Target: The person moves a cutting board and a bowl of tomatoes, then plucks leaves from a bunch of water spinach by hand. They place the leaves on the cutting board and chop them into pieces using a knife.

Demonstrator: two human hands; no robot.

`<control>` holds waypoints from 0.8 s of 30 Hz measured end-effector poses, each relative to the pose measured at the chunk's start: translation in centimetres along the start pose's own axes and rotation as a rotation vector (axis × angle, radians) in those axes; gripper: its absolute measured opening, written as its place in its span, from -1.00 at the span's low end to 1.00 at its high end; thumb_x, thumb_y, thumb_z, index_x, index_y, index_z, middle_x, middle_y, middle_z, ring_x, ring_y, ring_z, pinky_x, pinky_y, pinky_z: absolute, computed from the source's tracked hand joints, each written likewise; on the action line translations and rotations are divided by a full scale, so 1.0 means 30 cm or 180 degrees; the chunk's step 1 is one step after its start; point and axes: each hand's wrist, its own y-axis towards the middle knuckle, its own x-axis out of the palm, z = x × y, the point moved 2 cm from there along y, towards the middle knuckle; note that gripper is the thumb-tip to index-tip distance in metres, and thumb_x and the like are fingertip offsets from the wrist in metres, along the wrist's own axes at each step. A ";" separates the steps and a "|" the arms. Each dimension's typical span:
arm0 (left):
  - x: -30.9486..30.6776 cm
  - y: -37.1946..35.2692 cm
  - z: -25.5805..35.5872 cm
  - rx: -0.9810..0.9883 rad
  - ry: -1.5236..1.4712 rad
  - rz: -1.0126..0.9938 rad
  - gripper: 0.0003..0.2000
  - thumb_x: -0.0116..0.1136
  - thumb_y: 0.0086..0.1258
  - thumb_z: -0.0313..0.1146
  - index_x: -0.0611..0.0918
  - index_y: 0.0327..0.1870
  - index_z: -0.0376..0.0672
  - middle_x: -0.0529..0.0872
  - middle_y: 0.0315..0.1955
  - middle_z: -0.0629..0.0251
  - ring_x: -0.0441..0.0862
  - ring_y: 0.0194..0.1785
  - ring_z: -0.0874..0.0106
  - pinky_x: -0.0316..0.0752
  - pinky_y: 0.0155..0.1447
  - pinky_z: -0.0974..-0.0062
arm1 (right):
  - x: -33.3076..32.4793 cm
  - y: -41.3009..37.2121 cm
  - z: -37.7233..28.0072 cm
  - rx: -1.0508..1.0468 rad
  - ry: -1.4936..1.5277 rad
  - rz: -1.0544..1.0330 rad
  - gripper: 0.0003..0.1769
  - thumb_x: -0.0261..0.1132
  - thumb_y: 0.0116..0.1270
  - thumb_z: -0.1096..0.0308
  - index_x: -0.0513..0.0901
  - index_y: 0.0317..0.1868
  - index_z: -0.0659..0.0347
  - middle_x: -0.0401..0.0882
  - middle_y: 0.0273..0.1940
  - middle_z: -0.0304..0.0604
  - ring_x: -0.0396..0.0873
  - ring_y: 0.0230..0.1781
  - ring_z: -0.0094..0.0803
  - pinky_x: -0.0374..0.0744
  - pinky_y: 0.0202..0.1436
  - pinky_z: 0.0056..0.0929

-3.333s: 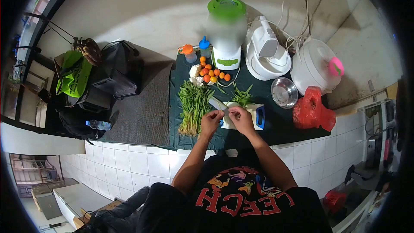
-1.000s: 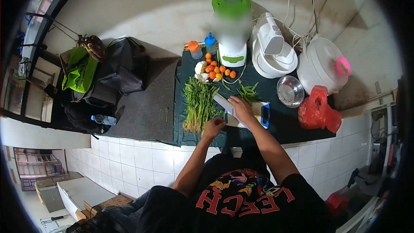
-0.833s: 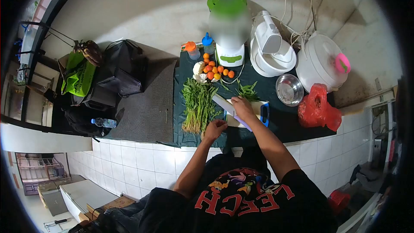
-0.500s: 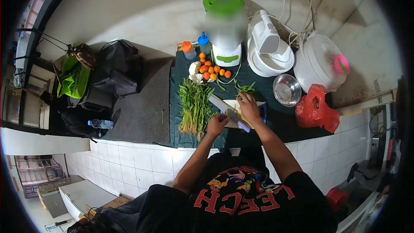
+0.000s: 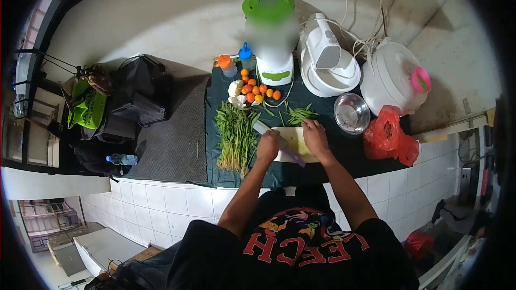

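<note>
My left hand (image 5: 268,146) is closed over the middle of a kitchen knife, its curled fingers hiding whatever they hold. The knife's blade (image 5: 260,125) points up and left, and its purple handle (image 5: 293,157) crosses the white cutting board (image 5: 299,140). With fingers extended and slightly apart, my right hand (image 5: 315,135) reaches over the board's right side, fingertips right at a small pile of picked green leaves (image 5: 300,114). A large bunch of leafy greens (image 5: 235,137) with roots lies left of my left hand.
Behind the greens sit orange tomatoes (image 5: 258,98) and garlic bulbs (image 5: 235,88). A blender (image 5: 276,70), a white mixer (image 5: 325,51) with its bowl, and a large white lidded container (image 5: 396,80) line the wall. A metal bowl (image 5: 352,114) and red plastic bag (image 5: 391,138) stand at right.
My left hand has moved up over the knife. My right hand has drawn back slightly from the leaf pile, uncovering more of it. The whole view has shifted a little.
</note>
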 end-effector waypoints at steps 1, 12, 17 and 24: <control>-0.007 -0.044 0.001 -0.0011 0.0259 -0.0471 -0.65 0.28 0.30 -0.49 0.67 0.13 -0.14 0.67 0.00 0.00 0.69 0.01 -0.05 0.62 0.16 0.04 | -0.004 -0.021 -0.003 0.0009 0.0010 -0.0006 -0.76 0.22 0.41 0.40 0.73 0.00 0.24 0.64 0.10 -0.04 0.57 0.18 -0.06 0.53 0.26 -0.10; 0.028 -0.155 -0.019 0.0308 0.0505 -0.0397 -0.54 0.27 0.34 -0.44 0.51 0.28 -0.16 0.55 0.14 0.04 0.56 0.21 -0.06 0.57 0.24 0.03 | 0.008 -0.252 -0.225 -0.0028 0.0432 -0.0344 -0.64 0.38 0.19 0.25 0.60 -0.04 0.21 0.53 -0.14 -0.01 0.65 -0.15 0.01 0.65 -0.10 -0.04; 0.005 -0.186 -0.045 0.0322 -0.0363 0.0033 -0.61 0.21 0.36 -0.50 0.54 0.22 -0.25 0.63 0.01 -0.05 0.64 0.09 -0.11 0.58 0.22 0.06 | 0.112 -0.261 -0.244 0.0338 -0.0105 0.0024 -0.61 0.33 0.20 0.24 0.57 0.01 0.21 0.60 -0.16 -0.04 0.69 -0.20 -0.04 0.70 -0.15 -0.12; 0.009 -0.199 -0.041 0.0281 -0.0148 0.0089 -0.61 0.13 0.35 -0.55 0.52 0.22 -0.33 0.61 0.01 -0.14 0.62 0.08 -0.14 0.57 0.19 0.04 | -0.100 -0.272 -0.212 0.1176 0.0486 -0.0420 -0.68 0.31 0.36 0.10 0.63 -0.14 0.22 0.72 -0.34 0.11 0.73 -0.29 0.10 0.68 -0.12 0.02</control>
